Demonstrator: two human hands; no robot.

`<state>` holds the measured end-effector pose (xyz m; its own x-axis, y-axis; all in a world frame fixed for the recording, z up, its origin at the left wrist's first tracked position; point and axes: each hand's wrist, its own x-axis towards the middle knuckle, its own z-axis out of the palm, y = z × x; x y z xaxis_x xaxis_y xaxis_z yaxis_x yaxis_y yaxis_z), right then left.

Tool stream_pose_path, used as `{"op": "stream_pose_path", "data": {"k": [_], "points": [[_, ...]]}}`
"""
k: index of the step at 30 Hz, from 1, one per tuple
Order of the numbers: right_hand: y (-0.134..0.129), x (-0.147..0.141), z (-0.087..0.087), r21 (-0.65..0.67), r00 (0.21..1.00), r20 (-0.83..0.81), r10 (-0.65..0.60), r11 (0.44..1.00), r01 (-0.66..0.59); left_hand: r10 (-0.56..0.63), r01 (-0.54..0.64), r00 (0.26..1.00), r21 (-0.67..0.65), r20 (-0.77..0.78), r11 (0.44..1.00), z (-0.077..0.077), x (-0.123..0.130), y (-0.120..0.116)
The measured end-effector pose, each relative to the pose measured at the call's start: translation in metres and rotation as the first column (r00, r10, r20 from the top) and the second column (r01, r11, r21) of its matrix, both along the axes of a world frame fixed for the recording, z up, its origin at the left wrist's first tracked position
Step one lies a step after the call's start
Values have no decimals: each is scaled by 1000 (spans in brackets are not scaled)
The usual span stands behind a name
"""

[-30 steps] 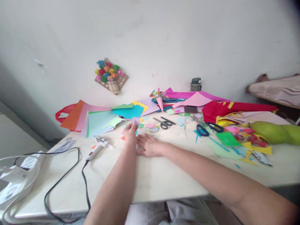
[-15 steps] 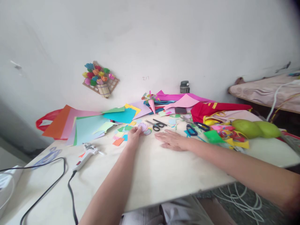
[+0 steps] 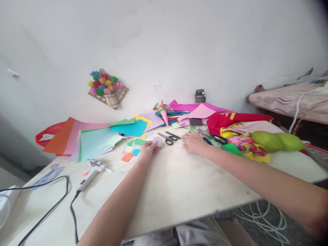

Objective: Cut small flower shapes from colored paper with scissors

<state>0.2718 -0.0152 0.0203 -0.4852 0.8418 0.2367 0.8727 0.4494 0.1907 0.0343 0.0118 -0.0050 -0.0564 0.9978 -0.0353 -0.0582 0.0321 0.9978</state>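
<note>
Between the fingertips of my left hand (image 3: pixel 148 148) is a scalloped lilac paper circle (image 3: pixel 158 140), held just above the table beside the coloured scraps. Curled down onto the table, my right hand (image 3: pixel 193 142) covers a spot among small paper scraps; what its fingers hold, if anything, is hidden. Black-handled scissors (image 3: pixel 169 139) lie between the two hands, with a dark pen (image 3: pixel 171 134) alongside, its tip close to my right fingers. Dark blue-handled scissors (image 3: pixel 219 139) rest right of that hand.
A white glue gun (image 3: pixel 89 176) with a black cord lies at the left. Large coloured paper sheets (image 3: pixel 93 143) spread along the back left. Green fruits (image 3: pixel 269 140), a red bag (image 3: pixel 222 121) and a bright scrap pile (image 3: pixel 244 145) occupy the right. Behind stands a paper flower cone (image 3: pixel 164 117).
My right hand has moved away from me and to the right, from lying flat on bare table to curling over the scraps. My left hand keeps the lilac circle. The view has shifted slightly.
</note>
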Motion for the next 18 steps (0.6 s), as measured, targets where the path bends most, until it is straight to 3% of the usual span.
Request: {"op": "stream_pose_path", "data": {"k": [3, 5, 9, 18], "points": [[14, -11, 11, -101, 945, -119, -305, 950, 294, -28, 28, 999, 7, -38, 1000, -1, -1, -1], [26, -20, 16, -150, 903, -160, -398, 914, 376, -51, 52, 998, 21, -27, 998, -2, -3, -3], [43, -37, 17, -306, 870, -141, -473, 856, 416, -102, 100, 994, 47, 27, 994, -1, -7, -7], [56, -46, 4, -336, 864, -190, -467, 857, 389, -130, 126, 991, 78, 41, 989, -2, -9, -9]]}}
